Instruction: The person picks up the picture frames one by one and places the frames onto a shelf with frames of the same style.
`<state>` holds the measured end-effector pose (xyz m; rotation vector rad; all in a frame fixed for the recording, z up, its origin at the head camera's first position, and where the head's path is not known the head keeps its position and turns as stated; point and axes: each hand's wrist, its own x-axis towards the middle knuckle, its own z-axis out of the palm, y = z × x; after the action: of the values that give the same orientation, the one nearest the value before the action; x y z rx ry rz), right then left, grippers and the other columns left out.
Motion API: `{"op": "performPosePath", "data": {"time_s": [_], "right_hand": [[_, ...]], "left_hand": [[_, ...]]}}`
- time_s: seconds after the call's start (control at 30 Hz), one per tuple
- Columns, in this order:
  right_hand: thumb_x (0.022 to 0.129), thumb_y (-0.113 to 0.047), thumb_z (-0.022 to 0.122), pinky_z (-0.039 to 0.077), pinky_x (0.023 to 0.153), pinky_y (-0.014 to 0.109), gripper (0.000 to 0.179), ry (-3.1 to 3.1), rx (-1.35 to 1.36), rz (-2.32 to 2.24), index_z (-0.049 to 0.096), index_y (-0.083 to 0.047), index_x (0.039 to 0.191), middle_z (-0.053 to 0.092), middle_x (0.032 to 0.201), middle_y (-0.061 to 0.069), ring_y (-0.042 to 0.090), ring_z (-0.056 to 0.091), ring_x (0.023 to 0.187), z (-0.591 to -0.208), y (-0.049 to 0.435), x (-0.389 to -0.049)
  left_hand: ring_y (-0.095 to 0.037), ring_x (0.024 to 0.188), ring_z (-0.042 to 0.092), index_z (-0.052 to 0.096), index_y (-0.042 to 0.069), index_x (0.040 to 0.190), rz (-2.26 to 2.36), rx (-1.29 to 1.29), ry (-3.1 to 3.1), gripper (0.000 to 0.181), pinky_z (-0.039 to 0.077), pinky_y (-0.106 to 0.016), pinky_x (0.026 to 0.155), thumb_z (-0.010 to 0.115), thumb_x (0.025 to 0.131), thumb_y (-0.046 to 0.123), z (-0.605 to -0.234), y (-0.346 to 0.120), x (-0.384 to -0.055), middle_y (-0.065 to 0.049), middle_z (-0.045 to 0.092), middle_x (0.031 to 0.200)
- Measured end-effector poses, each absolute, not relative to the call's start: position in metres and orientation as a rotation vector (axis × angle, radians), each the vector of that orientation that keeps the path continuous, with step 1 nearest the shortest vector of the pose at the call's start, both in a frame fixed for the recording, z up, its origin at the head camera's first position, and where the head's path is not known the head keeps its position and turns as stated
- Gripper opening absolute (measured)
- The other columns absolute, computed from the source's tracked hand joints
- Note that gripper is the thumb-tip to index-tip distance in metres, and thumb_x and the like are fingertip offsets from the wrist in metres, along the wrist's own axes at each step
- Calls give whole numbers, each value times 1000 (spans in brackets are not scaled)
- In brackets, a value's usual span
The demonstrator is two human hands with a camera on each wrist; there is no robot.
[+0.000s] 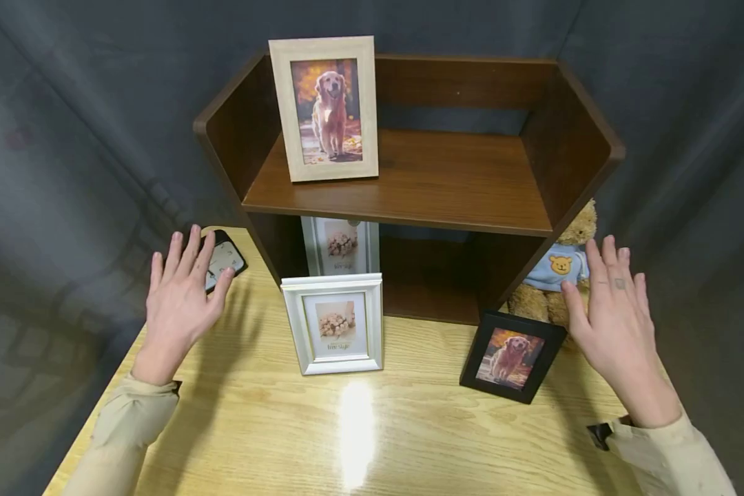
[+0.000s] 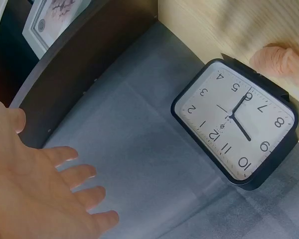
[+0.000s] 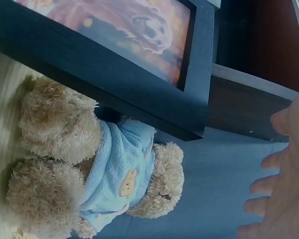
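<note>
My left hand (image 1: 182,300) is held over the left side of the table, fingers extended and nothing in its grasp. Beneath its fingertips, partly covered in the head view, is a black-rimmed clock (image 2: 234,119) with a white face. On the other side my right hand (image 1: 616,324) hovers palm down, its fingers spread and holding nothing. It overlaps a brown teddy bear (image 3: 122,172) in a blue top, which sits beside the shelf. Left of that hand, a black photo frame (image 1: 511,355) with a dog picture leans back in front of the bear.
A dark brown two-tier shelf (image 1: 452,176) stands at the back. Its top holds a beige dog-photo frame (image 1: 331,114); a silvery frame (image 1: 344,244) is in the lower tier. A white frame (image 1: 335,327) stands in front. Near the clock lies a small pinkish ridged object (image 2: 276,60).
</note>
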<state>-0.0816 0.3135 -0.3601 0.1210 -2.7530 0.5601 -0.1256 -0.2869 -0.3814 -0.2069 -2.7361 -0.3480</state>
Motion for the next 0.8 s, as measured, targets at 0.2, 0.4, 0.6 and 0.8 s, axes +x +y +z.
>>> {"op": "performPosePath", "data": {"time_s": [0.2, 0.4, 0.6, 0.8], "right_hand": [[116, -35, 41, -5, 130, 63, 69, -2726, 134, 603, 17, -1, 171, 5, 177, 22, 41, 0, 162, -363, 313, -81], [116, -20, 45, -5, 129, 65, 60, -2621, 283, 890, 24, 5, 167, 14, 173, 31, 44, 3, 162, -371, 313, -78], [117, -18, 43, 0, 133, 49, 59, -2582, 288, 1062, 23, -4, 170, 13, 176, 23, 38, 5, 163, -380, 318, -68], [116, -12, 43, 7, 129, 26, 61, -2568, 296, 1166, 21, -11, 172, 16, 176, 20, 22, 12, 162, -391, 323, -56]], "left_hand": [[-39, 163, 11, 29, 5, 169, -483, -232, -2722, 70, 8, -65, 131, 41, 115, 48, -383, -287, -126, -18, 22, 175], [-49, 155, 29, 23, 9, 171, -969, -346, -2627, 62, 27, -66, 125, 46, 117, 28, -392, -285, -127, -19, 27, 173], [-38, 154, 36, 22, 15, 172, -1198, -362, -2562, 60, 42, -25, 118, 46, 117, 20, -402, -273, -133, -13, 30, 173], [-28, 157, 31, 23, 10, 172, -1352, -402, -2500, 58, 31, -6, 114, 43, 118, 16, -409, -260, -141, -13, 29, 173]]}}
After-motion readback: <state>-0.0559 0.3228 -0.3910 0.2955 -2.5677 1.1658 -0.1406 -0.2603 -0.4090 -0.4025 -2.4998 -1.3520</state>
